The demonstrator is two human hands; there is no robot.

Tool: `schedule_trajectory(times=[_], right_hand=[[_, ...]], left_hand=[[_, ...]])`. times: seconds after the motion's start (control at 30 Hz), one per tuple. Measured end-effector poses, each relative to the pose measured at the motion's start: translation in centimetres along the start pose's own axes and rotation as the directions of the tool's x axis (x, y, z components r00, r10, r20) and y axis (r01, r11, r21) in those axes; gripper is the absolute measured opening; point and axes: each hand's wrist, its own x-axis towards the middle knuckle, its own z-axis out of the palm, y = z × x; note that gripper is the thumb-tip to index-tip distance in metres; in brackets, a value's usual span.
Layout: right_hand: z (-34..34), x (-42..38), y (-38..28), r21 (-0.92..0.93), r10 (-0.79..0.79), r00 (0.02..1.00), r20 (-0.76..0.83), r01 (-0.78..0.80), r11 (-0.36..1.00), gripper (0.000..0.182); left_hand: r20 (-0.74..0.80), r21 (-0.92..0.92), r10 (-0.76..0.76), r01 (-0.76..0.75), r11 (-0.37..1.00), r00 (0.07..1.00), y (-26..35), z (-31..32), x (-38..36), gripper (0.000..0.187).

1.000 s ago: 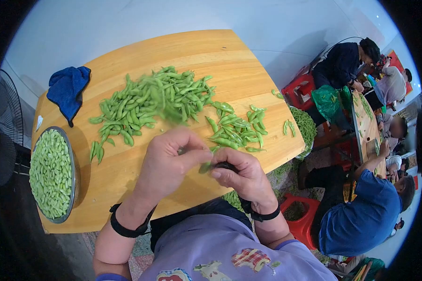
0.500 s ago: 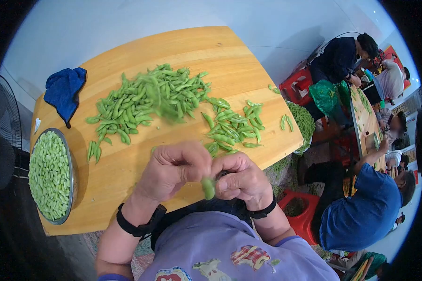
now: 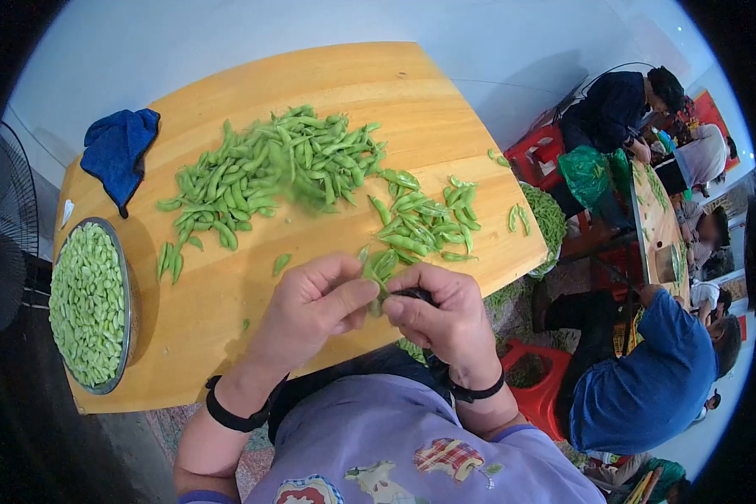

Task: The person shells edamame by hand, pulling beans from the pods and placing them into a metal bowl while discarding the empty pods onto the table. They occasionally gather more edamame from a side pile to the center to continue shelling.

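Observation:
Close above the near edge of the table (image 3: 252, 76), my left hand (image 3: 309, 312) pinches a green soybean pod (image 3: 378, 284) between thumb and fingers. Thumb and forefinger of my right hand (image 3: 447, 323) close on the pod's other side, fingertips nearly meeting the left ones. Something small and black (image 3: 417, 295) shows in the curl of the right forefinger. Beyond the hands lies a large heap of whole pods (image 3: 277, 164). A smaller, flatter-looking group of pods (image 3: 424, 223) lies just past the right hand.
A metal bowl (image 3: 128, 307) full of shelled beans (image 3: 84, 302) stands at the table's left edge. Behind it lies a blue cloth (image 3: 122, 155). A fan (image 3: 13, 202) stands at far left. On the right are a red stool (image 3: 539, 382) and people around another table (image 3: 655, 223).
My left hand has shifted slightly down and left, its fingers now steadier on the pod. The bean that hung below the fingertips no longer shows there.

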Motion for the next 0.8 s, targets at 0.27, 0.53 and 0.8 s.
schedule_trajectory(times=[0.27,0.53,0.8], right_hand=[[0.9,0.5,1.2,0.252,0.028,0.999,-0.015,-0.023,0.967,0.009],[1.3,0.6,1.4,0.057,-0.056,0.990,-0.128,0.063,0.996,0.007],[2.3,0.3,2.4,-0.418,-0.458,0.886,-0.070,0.391,0.820,0.010]], left_hand=[[-0.081,-0.218,0.040,-0.057,0.974,0.996,-1.4,0.8,0.1,0.009],[-0.124,-0.114,0.035,-0.049,0.992,0.992,-2.3,-0.5,0.0,0.012],[-0.094,-0.160,-0.023,0.008,0.987,0.995,-2.3,-0.1,-0.6,0.011]])
